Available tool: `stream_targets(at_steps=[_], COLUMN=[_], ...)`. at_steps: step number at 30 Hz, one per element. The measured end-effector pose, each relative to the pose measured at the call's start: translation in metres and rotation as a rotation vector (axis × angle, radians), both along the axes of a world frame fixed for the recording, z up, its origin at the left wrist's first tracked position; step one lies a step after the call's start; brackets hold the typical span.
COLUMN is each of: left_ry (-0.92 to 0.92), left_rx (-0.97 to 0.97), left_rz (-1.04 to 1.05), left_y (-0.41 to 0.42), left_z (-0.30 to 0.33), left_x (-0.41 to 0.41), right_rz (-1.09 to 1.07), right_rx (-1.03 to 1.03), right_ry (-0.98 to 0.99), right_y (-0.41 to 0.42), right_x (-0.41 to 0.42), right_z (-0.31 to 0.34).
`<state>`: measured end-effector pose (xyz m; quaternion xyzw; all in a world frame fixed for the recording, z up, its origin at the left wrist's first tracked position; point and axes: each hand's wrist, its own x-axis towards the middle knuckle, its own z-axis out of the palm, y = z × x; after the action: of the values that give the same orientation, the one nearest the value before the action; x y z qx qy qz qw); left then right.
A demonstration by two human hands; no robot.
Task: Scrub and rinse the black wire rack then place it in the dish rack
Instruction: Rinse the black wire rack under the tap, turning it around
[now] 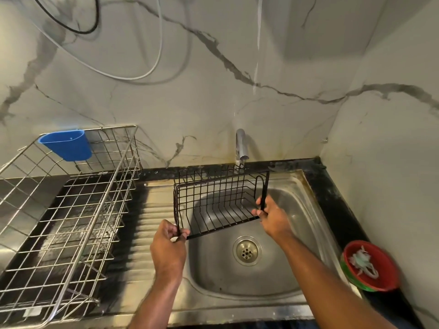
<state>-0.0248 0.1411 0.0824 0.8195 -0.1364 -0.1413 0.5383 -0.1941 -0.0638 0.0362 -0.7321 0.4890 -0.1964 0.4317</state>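
Observation:
The black wire rack [215, 200] hangs above the steel sink [292, 276], tilted, its far edge under the tap [241, 146]. My left hand [169, 245] pinches its near left corner. My right hand [273, 216] grips the looped wire end on its right side. Whether water runs from the tap is not clear. The silver dish rack [71, 210] stands on the counter to the left, with nothing on its wires.
A blue plastic cup [67, 144] hangs on the dish rack's far rim. The ribbed drainboard [147, 224] lies between rack and sink. A red and green bowl [370, 265] with white scraps sits on the dark counter at the right. Marbled walls close in behind and right.

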Motion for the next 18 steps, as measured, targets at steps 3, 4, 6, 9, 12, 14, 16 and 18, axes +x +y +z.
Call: stream_targets(at_steps=[3, 4, 6, 9, 12, 14, 16, 18], left_ry=[-0.002, 0.002, 0.005, 0.009, 0.04, 0.065, 0.129, 0.16], left_rx=[0.017, 0.022, 0.04, 0.044, 0.041, 0.016, -0.005, -0.026], left_rz=[0.009, 0.011, 0.015, 0.03, 0.042, 0.052, 0.047, 0.05], left_y=[0.0, 0.001, 0.005, 0.011, 0.012, 0.012, 0.011, 0.01], left_z=[-0.006, -0.01, -0.016, -0.024, -0.028, -0.033, -0.039, -0.04], left_x=[0.005, 0.007, 0.011, 0.017, 0.018, 0.02, 0.02, 0.019], right_rz=[-0.007, -0.005, 0.014, 0.049, 0.057, 0.058, 0.055, 0.041], right_rx=[0.005, 0.001, -0.02, -0.026, -0.025, -0.02, -0.012, 0.006], right_ry=[-0.013, -0.005, -0.002, -0.008, -0.021, -0.04, -0.048, -0.064], right_y=[-0.007, -0.009, -0.011, -0.014, -0.019, -0.023, -0.028, -0.033], right_x=[0.011, 0.014, 0.018, 0.027, 0.035, 0.039, 0.043, 0.046], right_z=[-0.001, -0.001, -0.004, -0.008, -0.006, -0.004, -0.001, 0.001])
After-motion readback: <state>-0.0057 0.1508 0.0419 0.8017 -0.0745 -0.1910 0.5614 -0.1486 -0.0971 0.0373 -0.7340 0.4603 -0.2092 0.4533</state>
